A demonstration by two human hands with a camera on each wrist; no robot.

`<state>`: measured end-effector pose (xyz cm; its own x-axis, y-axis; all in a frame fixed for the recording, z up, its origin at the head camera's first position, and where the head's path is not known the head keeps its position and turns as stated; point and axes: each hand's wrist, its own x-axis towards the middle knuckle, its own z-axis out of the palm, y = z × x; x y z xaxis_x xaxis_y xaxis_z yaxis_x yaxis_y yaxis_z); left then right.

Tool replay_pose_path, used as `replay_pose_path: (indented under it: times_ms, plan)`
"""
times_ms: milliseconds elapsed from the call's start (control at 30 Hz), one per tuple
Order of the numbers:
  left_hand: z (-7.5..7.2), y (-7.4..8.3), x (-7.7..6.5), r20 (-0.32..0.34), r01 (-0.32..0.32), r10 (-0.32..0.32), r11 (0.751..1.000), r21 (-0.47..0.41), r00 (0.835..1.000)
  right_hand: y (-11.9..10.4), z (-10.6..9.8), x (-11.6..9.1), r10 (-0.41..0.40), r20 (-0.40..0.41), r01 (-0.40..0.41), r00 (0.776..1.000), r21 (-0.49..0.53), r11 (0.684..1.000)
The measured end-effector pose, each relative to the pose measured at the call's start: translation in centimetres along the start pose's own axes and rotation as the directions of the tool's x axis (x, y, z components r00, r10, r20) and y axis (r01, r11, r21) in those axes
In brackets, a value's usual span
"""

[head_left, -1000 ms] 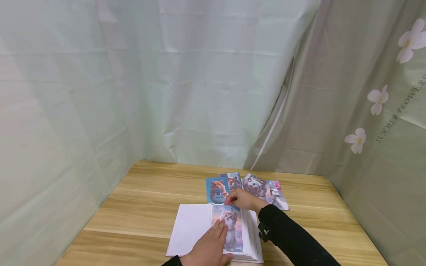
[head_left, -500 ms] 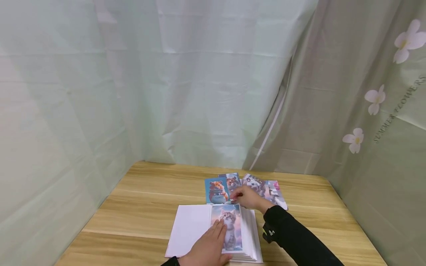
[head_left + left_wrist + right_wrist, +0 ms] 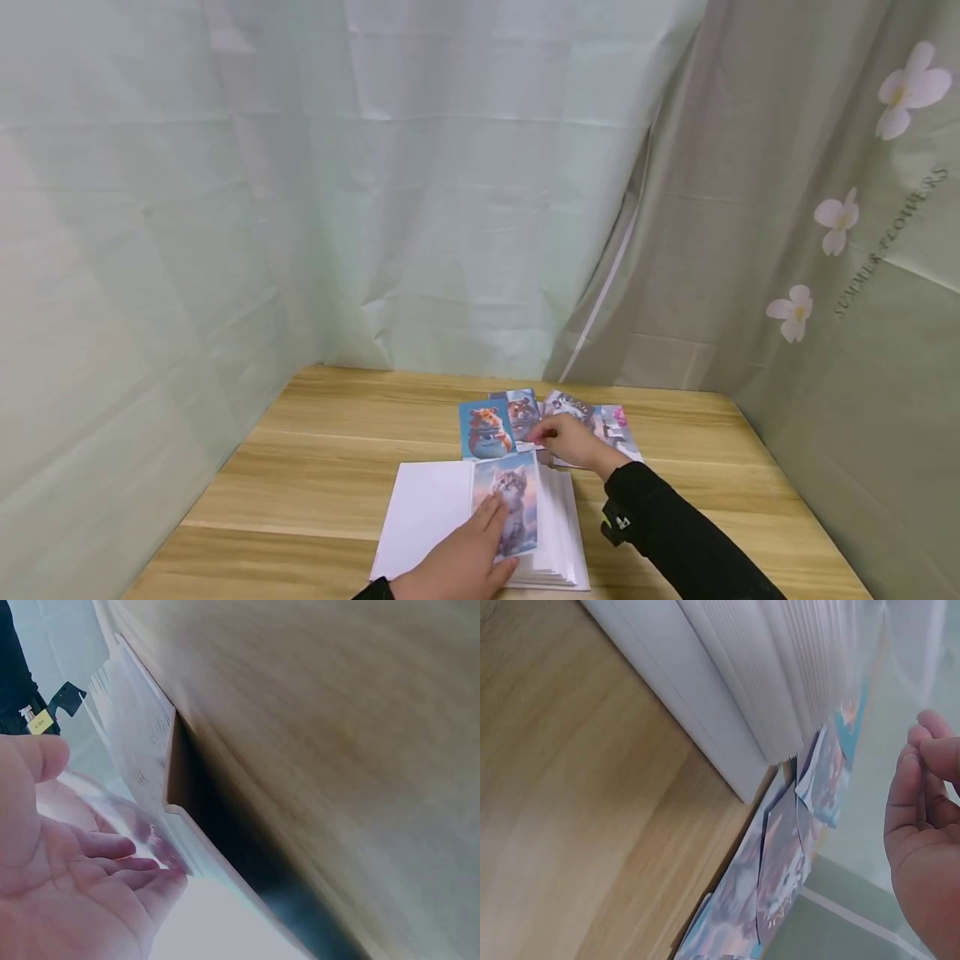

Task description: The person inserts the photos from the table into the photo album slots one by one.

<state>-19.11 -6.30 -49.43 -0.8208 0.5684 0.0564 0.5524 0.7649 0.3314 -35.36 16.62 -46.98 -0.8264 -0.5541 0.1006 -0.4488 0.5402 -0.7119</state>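
Observation:
A white photo album lies spread on the table, its bare left side (image 3: 431, 508) flat. On the right side, a kitten picture (image 3: 519, 529) shows in a clear album page (image 3: 913, 645), which is lifted and slightly tilted. My left hand (image 3: 465, 546) rests over the picture's lower left, fingers extended and partly covering it. At the page's upper right corner, my right hand (image 3: 572, 440) pinches with thumb and fingertips. Beneath the raised page, a thick stack of white album pages (image 3: 742, 667) is visible. The exact pinch point is small in the head view.
Behind the album lie several loose pictures: a blue hamster card (image 3: 486, 429), a bear picture (image 3: 522, 408), a grey animal picture (image 3: 564, 404) and a pinkish one (image 3: 617, 429). The wooden table (image 3: 330, 467) meets hanging curtains (image 3: 450, 208) at the back.
My right hand has moved rightward along the page's top edge. The kitten page, flat before, has risen and tilted, baring white pages at its right. My left hand stays nearly in place.

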Motion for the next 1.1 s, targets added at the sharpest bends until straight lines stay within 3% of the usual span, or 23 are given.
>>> replay_pose_path:
  times_ms: [167, 333, 567, 733, 933, 1100]
  plan:
    - [-0.4, 0.2, -0.4, -0.005, 0.005, -0.005, 0.992, -0.125, 1.0, 0.1, -0.5, -0.1, 0.03, -0.024, -0.03, 0.999, -0.004, 1.0]
    - [-1.2, 0.2, -0.6, -0.021, 0.037, -0.044, 0.961, -0.273, 0.999, 0.1, -0.9, -0.4, 0.067, -0.038, -0.067, 0.997, -0.011, 0.998]
    - [-2.4, 0.0, -1.3, -0.141, 0.037, -0.091, 0.937, -0.347, 0.986, 0.3, -1.5, -0.7, 0.074, -0.049, -0.075, 0.996, -0.006, 0.997]
    - [-3.0, -0.5, -2.0, -0.249, 0.054, -0.161, 0.92, -0.389, 0.955, 0.6, -1.8, -0.8, 0.07, -0.052, -0.071, 0.996, -0.016, 0.997]
    - [-3.3, -1.3, -3.1, -0.362, 0.099, -0.256, 0.911, -0.4, 0.896, 1.2, -2.1, -0.9, 0.065, -0.053, -0.067, 0.996, -0.019, 0.998]
    - [-3.3, -2.3, -4.2, -0.432, 0.113, -0.281, 0.92, -0.374, 0.857, 1.8, -2.3, -1.1, 0.068, -0.056, -0.069, 0.996, -0.015, 0.997]
